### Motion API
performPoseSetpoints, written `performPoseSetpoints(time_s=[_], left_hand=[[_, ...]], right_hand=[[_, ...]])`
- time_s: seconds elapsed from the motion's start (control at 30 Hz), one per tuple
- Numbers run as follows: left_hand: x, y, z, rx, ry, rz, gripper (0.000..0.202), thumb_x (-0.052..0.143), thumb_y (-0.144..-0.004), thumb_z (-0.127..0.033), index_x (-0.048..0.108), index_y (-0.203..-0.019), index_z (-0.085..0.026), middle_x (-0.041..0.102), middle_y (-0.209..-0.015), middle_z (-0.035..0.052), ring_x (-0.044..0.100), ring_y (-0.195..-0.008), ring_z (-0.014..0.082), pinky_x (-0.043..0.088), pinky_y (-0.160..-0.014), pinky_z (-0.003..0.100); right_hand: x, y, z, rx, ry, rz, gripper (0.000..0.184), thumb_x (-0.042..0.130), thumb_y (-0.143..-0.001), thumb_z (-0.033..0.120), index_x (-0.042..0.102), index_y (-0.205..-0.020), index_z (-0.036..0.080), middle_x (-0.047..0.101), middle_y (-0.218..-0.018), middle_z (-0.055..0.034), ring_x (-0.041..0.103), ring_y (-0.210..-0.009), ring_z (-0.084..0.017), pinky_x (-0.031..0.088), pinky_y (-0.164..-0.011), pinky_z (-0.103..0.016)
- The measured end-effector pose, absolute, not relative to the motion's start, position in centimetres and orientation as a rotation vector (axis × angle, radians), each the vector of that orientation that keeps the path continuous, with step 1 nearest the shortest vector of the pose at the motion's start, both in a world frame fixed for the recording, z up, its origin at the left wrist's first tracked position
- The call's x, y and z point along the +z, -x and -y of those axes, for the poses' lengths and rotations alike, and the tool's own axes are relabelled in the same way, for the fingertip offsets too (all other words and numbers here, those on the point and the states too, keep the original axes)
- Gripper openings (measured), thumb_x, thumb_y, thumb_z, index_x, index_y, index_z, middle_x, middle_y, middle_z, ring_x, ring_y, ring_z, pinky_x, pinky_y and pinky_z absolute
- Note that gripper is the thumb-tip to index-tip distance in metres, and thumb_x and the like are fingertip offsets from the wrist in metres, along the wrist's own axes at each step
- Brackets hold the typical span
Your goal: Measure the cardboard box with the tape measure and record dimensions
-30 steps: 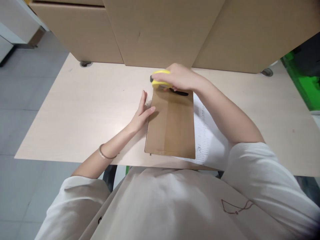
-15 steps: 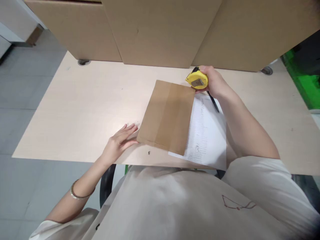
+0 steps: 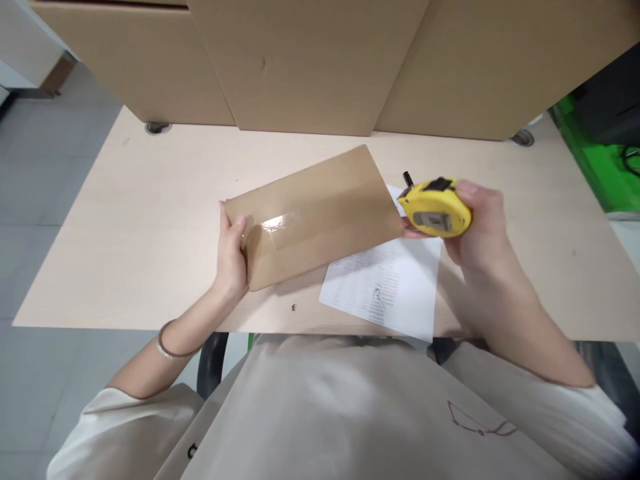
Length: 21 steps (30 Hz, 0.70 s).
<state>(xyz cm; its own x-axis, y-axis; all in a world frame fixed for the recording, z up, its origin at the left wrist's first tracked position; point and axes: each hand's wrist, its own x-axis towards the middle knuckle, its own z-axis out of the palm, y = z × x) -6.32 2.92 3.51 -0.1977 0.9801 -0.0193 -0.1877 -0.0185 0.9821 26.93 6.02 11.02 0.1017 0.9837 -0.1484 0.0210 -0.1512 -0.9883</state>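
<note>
A flat brown cardboard piece (image 3: 315, 213) with a strip of clear tape lies slanted across the middle of the light wooden table (image 3: 150, 220). My left hand (image 3: 231, 253) grips its left end, thumb on top. My right hand (image 3: 480, 230) holds a yellow tape measure (image 3: 434, 208) just off the cardboard's right corner, together with a black pen whose tip (image 3: 407, 177) pokes out behind it. Under the cardboard's right part lies a printed white sheet (image 3: 387, 287).
Large upright cardboard panels (image 3: 310, 60) stand along the table's far edge. Two round cable grommets (image 3: 157, 127) sit at the back corners. A green object (image 3: 590, 160) is off to the right. The table's near edge runs just before my body.
The cardboard has swung from nearly lengthwise to slanted sideways, and my left hand has taken hold of its end. My right hand with the tape measure has moved right and nearer to me.
</note>
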Motion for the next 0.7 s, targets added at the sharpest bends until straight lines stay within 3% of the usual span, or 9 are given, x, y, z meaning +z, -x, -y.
performPoseSetpoints(time_s=[0.1, 0.27, 0.4, 0.53, 0.7], left_hand=[[5.1, 6.6, -4.8, 1.293, -1.000, -1.243, 0.059, 0.079, -0.087, -0.035, 0.064, -0.144, -0.026, 0.072, -0.144, 0.0070, 0.067, -0.139, 0.0355, 0.059, -0.116, 0.046], [5.3, 7.6, -7.1, 1.027, -1.020, -1.215, 0.067, 0.082, -0.076, -0.029, 0.065, -0.141, -0.022, 0.076, -0.136, 0.0081, 0.072, -0.126, 0.0375, 0.064, -0.108, 0.051], [3.9, 8.4, -7.4, 0.927, -1.065, -1.173, 0.084, 0.083, -0.082, -0.035, 0.054, -0.160, -0.025, 0.068, -0.156, 0.0098, 0.066, -0.141, 0.0415, 0.060, -0.117, 0.055], [2.4, 8.9, -6.7, 0.928, -1.060, -1.110, 0.104, 0.085, -0.085, -0.042, 0.033, -0.175, -0.037, 0.047, -0.178, 0.0063, 0.051, -0.159, 0.0430, 0.050, -0.129, 0.059], [0.5, 9.0, -6.8, 1.033, -1.015, -1.060, 0.111, 0.089, -0.077, -0.040, 0.035, -0.174, -0.036, 0.042, -0.181, 0.0060, 0.041, -0.166, 0.0446, 0.041, -0.135, 0.060]], right_hand=[[9.8, -27.1, -3.5, 1.219, 1.476, 0.899, 0.032, 0.063, -0.078, 0.053, 0.073, -0.086, 0.024, 0.075, -0.081, -0.0081, 0.073, -0.068, -0.027, 0.062, -0.055, -0.040], [7.2, -27.9, -0.2, 1.396, 1.495, 0.769, 0.037, 0.060, -0.089, 0.058, 0.073, -0.089, 0.024, 0.076, -0.079, -0.0073, 0.074, -0.067, -0.025, 0.064, -0.061, -0.039], [6.7, -29.8, -0.2, 1.394, 1.566, 0.955, 0.038, 0.064, -0.095, 0.056, 0.077, -0.090, 0.021, 0.077, -0.079, -0.0081, 0.073, -0.069, -0.022, 0.060, -0.066, -0.034], [9.3, -30.1, -3.7, 1.216, 1.545, 1.242, 0.033, 0.069, -0.092, 0.056, 0.068, -0.089, 0.023, 0.071, -0.068, -0.0058, 0.060, -0.049, -0.020, 0.048, -0.050, -0.034], [13.0, -22.8, -9.4, 1.397, 1.530, 1.550, 0.032, 0.071, -0.097, 0.051, 0.054, -0.091, 0.025, 0.067, -0.068, -0.0025, 0.056, -0.048, -0.016, 0.038, -0.044, -0.029]])
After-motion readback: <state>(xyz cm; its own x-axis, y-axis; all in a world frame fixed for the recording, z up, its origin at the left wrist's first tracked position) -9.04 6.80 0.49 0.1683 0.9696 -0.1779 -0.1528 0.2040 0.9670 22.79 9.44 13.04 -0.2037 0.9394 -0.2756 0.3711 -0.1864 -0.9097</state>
